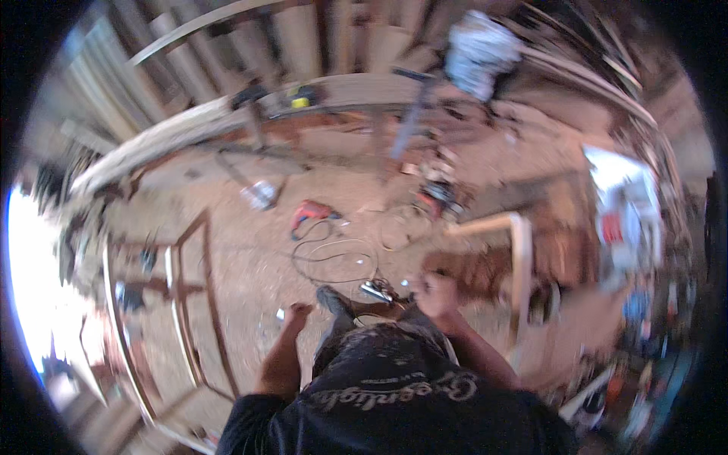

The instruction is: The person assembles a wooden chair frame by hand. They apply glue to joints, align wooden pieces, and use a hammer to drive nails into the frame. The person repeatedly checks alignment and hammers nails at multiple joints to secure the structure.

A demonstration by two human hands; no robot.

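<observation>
Underfoot, cables (pixel 334 262) looped at twelve o'clock beside a red drill (pixel 309 214); a trip looked likely. Left hand (pixel 297 312) and right hand (pixel 436 294) were fisted; any hold was too blurred to tell.

Red power drill (pixel 309 215) and coiled cable (pixel 334 258) on dirt floor (pixel 250 265); metal frame (pixel 189 303) left, wooden beam (pixel 520 258) right, long plank (pixel 189 125) behind.
</observation>
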